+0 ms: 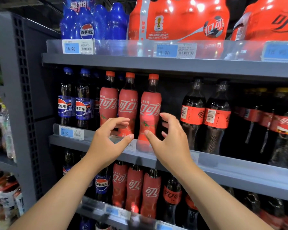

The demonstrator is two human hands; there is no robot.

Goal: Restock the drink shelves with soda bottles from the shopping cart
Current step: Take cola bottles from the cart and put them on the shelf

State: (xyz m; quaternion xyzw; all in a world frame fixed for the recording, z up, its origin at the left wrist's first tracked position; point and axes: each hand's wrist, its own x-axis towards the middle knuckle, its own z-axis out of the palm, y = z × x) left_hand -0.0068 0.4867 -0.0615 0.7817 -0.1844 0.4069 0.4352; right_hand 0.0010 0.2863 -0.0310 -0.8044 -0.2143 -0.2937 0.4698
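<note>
Head view: the middle shelf [239, 168] carries a front row that stands nearly full. It runs from blue-labelled cola bottles [82, 107] at its left end, through three red-sleeved soda bottles [108, 103], to black-capped bottles [192, 113] towards the right. Judging by that, most of this shelf is stocked. A dark gap between the rightmost red-sleeved bottle [150, 110] and the black-capped ones looks able to take more. The shopping cart is out of view, so what is left to bring cannot be told.

That rightmost red-sleeved bottle stands upright just behind the shelf's front edge, long axis vertical, cap up, label facing out. The right hand [171, 140] curves about its lower right side, grip apart, thumb in front and fingers just beside it; whether they touch it cannot be told. The left hand [106, 141] hangs before the middle red-sleeved bottle [128, 105], grip likewise apart, holding nothing.
</note>
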